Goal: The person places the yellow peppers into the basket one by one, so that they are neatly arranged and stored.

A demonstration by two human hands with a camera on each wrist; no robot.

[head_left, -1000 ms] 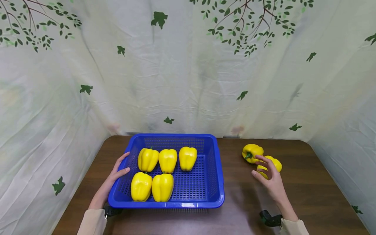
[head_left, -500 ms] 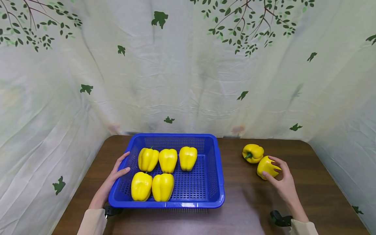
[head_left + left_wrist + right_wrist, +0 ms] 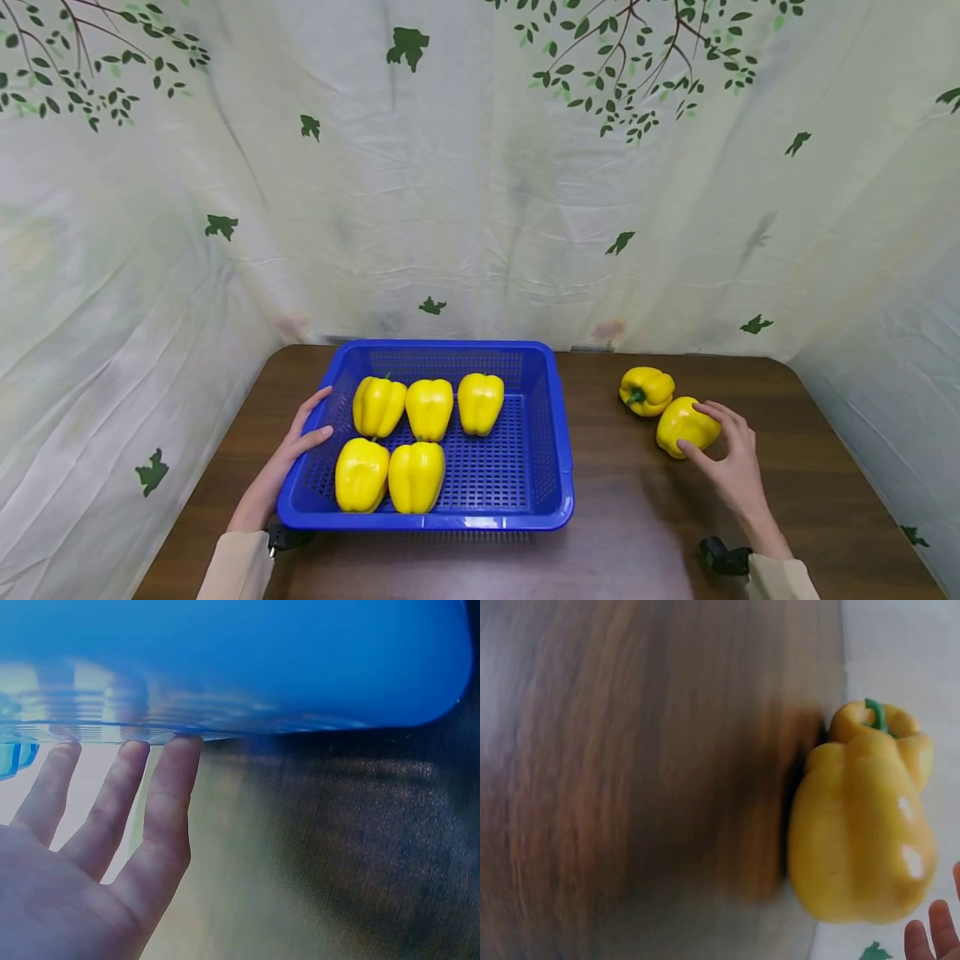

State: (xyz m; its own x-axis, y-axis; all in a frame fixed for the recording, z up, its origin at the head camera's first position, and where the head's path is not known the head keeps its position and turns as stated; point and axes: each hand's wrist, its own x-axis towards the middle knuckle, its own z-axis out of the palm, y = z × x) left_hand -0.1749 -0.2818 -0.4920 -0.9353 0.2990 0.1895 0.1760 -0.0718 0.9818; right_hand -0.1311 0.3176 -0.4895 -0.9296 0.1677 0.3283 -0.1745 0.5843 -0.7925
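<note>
In the head view my left hand (image 3: 288, 450) rests at the left side of a blue plastic basket (image 3: 558, 467), with thumb and forefinger on its rim. The left wrist view shows straight fingers (image 3: 169, 787) touching the basket's outer wall (image 3: 300, 667). Several yellow bell peppers (image 3: 416, 477) lie inside, toward the left. My right hand (image 3: 731, 462) is spread beside a yellow bell pepper (image 3: 684, 427) on the table, thumb and forefinger near its right side. In the right wrist view, fingers (image 3: 941, 926) show apart from that pepper (image 3: 859, 832). Another yellow bell pepper (image 3: 647, 392) lies just behind it.
The brown wooden table (image 3: 615, 517) extends around the basket. A pale cloth backdrop (image 3: 480, 208) printed with leaves hangs behind and at both sides. Dark wrist devices (image 3: 723, 556) are worn at both wrists.
My right hand has drawn to the right and slightly nearer, from above the nearer loose pepper to its right side, uncovering it. The left hand, basket and peppers look unmoved.
</note>
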